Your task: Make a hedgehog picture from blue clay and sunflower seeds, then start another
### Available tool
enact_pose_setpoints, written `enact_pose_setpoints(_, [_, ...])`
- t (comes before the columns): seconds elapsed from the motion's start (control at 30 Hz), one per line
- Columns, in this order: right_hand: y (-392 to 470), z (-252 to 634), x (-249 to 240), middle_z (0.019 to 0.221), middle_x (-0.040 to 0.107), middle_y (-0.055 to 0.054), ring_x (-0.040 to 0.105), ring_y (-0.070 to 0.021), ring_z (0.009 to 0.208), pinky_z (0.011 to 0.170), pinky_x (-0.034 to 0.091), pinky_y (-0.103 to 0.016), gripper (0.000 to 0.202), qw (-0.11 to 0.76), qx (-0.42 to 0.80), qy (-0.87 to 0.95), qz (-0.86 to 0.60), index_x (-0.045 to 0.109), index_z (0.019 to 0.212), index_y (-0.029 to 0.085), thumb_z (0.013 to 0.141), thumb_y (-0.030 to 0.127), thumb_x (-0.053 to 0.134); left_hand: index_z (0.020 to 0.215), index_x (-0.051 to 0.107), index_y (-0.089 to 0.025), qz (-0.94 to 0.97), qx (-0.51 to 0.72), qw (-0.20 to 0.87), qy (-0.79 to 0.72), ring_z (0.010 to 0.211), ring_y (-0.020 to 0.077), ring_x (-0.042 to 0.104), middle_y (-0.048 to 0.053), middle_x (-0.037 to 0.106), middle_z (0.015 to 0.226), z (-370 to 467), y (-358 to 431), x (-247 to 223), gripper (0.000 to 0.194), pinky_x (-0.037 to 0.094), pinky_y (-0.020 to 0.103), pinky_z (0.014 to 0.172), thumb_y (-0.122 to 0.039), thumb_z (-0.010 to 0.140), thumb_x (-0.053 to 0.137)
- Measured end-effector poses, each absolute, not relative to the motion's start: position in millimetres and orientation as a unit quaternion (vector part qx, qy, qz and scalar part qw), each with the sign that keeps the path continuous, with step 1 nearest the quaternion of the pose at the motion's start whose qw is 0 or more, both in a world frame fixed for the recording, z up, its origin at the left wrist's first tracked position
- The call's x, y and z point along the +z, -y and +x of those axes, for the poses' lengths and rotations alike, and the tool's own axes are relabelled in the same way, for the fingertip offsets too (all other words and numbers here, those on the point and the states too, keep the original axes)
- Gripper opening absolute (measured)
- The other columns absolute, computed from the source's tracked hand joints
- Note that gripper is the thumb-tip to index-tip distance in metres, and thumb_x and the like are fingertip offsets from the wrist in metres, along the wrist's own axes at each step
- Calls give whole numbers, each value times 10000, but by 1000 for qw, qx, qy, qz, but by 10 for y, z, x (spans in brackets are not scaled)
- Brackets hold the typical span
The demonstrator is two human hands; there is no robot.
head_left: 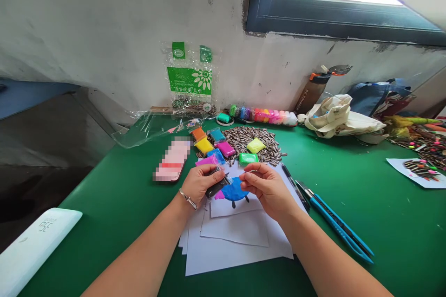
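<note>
My left hand (201,181) is closed round a small clear packet of black modelling clay (216,188). Facing it, my right hand (266,185) has its thumb and fingertips pinched together; whatever they hold is too small to make out. Beneath both hands lies a white paper (240,209) bearing a flattened blue clay shape (234,191), with a pink clay piece (219,195) at its left and two small black bits at its lower edge. My hands partly cover this shape. Just beyond sit several wrapped clay packets, among them a green one (248,159) and a magenta one (226,149).
Behind the packets spreads a pile of striped sunflower seeds (240,135). A blue utility knife (339,222) and black pen (295,186) lie to the right. On the left are a pink phone (172,160) and a white device (42,236). A brown bottle (311,93) leans on the wall.
</note>
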State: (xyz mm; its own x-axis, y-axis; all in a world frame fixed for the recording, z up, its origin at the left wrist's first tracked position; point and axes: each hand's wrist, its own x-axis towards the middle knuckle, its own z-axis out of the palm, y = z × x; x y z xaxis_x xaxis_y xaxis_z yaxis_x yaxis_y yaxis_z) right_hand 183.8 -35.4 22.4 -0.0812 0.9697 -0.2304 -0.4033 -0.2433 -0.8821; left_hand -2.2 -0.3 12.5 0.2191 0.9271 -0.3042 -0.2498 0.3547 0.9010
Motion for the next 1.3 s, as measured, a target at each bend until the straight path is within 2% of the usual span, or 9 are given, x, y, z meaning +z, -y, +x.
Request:
enact_pose_setpoints(0.2, [340, 1846, 201, 651, 638, -20, 553, -102, 527, 537, 436, -243, 268, 516, 625, 363, -460, 659, 776, 140, 697, 392, 707, 768, 706, -126, 362, 439, 686, -453, 570, 103, 585, 6, 635, 644, -26, -7, 109, 359, 480, 194, 545, -327, 507, 848])
enact_pose_setpoints(0.4, [329, 1883, 146, 413, 453, 52, 368, -54, 396, 401, 266, -198, 348, 512, 557, 418, -503, 582, 582, 147, 761, 441, 632, 761, 696, -132, 342, 459, 680, -459, 583, 108, 591, 1, 644, 654, -26, -14, 110, 353, 489, 212, 572, -301, 496, 856])
enact_pose_setpoints(0.5, [340, 1869, 143, 498, 542, 30, 464, -75, 451, 454, 367, -209, 278, 498, 560, 437, -497, 608, 646, 149, 736, 405, 665, 758, 695, -130, 341, 461, 677, -462, 586, 106, 587, 4, 649, 663, -30, -17, 111, 352, 483, 206, 567, -302, 497, 856])
enact_pose_setpoints(0.6, [351, 1831, 144, 694, 664, -35, 607, -148, 606, 613, 493, -288, 266, 479, 579, 430, -501, 637, 806, 147, 710, 390, 683, 759, 695, -128, 350, 459, 678, -456, 571, 95, 576, -3, 636, 645, -38, -22, 96, 336, 473, 191, 547, -302, 515, 848])
enact_pose_setpoints(0.7, [350, 1804, 131, 777, 683, -64, 642, -181, 694, 703, 512, -332, 281, 476, 561, 445, -511, 626, 868, 144, 733, 390, 647, 757, 694, -131, 352, 460, 676, -455, 565, 90, 571, -9, 627, 636, -46, -29, 71, 317, 472, 186, 537, -294, 529, 843])
enact_pose_setpoints(0.83, [340, 1807, 119, 799, 682, -39, 646, -170, 710, 714, 513, -327, 257, 492, 533, 459, -513, 562, 969, 180, 783, 354, 594, 766, 698, -135, 353, 458, 677, -455, 577, 98, 579, -8, 628, 633, -46, -33, 54, 310, 483, 197, 553, -287, 536, 840])
enact_pose_setpoints(1.03, [354, 1826, 140, 695, 663, -31, 621, -150, 598, 592, 501, -268, 245, 477, 520, 491, -510, 568, 774, 167, 798, 410, 572, 767, 700, -123, 350, 461, 672, -462, 584, 101, 581, 4, 636, 650, -25, -19, 84, 333, 484, 199, 555, -288, 517, 847])
enact_pose_setpoints(1.2, [364, 1852, 138, 524, 589, 3, 501, -97, 439, 442, 390, -207, 361, 447, 486, 530, -533, 569, 650, 165, 833, 469, 503, 765, 695, -116, 344, 462, 670, -468, 584, 109, 581, 11, 638, 656, -14, -21, 94, 359, 488, 216, 558, -291, 495, 855])
enact_pose_setpoints(1.3, [351, 1863, 129, 542, 600, -2, 517, -104, 460, 461, 404, -212, 323, 448, 489, 522, -536, 583, 664, 162, 812, 446, 540, 787, 698, -108, 349, 467, 660, -473, 598, 113, 580, 28, 649, 691, -24, -33, 93, 372, 489, 222, 567, -300, 506, 849])
